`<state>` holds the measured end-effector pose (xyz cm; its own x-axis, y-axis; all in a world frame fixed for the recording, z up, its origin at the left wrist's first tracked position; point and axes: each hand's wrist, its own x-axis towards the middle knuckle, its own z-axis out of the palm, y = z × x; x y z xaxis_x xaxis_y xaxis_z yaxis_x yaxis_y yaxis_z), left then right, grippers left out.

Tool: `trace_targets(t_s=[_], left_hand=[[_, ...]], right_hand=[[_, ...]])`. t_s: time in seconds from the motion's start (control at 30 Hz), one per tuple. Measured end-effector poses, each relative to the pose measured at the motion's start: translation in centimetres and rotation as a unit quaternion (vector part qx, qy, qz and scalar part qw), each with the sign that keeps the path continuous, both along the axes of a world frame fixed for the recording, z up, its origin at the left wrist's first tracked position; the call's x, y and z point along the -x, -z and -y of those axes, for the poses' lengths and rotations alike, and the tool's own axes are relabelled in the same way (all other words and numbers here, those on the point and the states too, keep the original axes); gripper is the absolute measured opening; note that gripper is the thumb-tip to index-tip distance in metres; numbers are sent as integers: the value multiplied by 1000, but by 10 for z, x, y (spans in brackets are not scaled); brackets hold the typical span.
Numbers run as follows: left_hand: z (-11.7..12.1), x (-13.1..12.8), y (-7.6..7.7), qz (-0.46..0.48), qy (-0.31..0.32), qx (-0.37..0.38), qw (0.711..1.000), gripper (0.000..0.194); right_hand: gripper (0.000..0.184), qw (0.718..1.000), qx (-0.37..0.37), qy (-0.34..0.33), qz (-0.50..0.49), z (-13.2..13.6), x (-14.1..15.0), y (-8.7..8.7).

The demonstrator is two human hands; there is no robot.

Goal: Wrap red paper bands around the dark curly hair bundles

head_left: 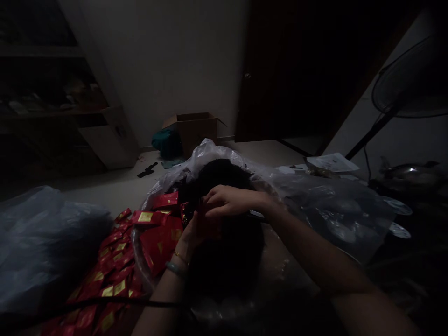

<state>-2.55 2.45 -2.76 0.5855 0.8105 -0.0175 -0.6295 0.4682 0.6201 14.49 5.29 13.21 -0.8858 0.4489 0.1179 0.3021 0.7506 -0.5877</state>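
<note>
In the dim head view, my left hand (191,229), with a bangle and a bracelet at the wrist, is wrapped round a small red packet (207,226). Just above the packet's top is my right hand (228,199), its fingers bent together and pointing down; anything in them is hidden. Both hands are over a heap of black loose material (241,252) in a large clear plastic bag (210,150); the kind is too dark to tell. Several red packets with gold labels (164,238) lie close to the left of my left hand.
Many more red packets (112,266) are piled at left beside a stuffed plastic bag (45,242). An open cardboard box (198,128) stands by the wall. Clear plastic (336,214) and a standing fan (406,88) are at right. A thin dark cord (115,301) crosses the foreground.
</note>
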Motion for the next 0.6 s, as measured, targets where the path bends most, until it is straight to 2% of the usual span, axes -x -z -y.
trace_targets(t_s=[0.07,0.17,0.27,0.37,0.43,0.5,0.6], left_hand=[[1,0,-6,-2,3,2,1000,64],[3,-2,-12,-24,3,16,1000,71],[3,-8,-16,-64,-33,20,997,78],[0,-14,-20,-111,-156,-7,981,67],[-2,-16,-22,-160,-249,-37,955,52],[-4,-16,-24,-208,-315,-56,924,42],[-4,-15,-26,-239,-377,-36,894,34]], right_hand=[[20,999,8,32,-21,-1,1,5],[21,985,54,140,-89,-3,0,12],[17,972,78,187,-122,-7,-3,16],[16,969,85,189,-136,-11,-5,22],[16,972,87,171,-134,-14,-5,28],[18,974,88,165,-130,-16,-5,36],[30,960,96,228,-133,-19,-2,53]])
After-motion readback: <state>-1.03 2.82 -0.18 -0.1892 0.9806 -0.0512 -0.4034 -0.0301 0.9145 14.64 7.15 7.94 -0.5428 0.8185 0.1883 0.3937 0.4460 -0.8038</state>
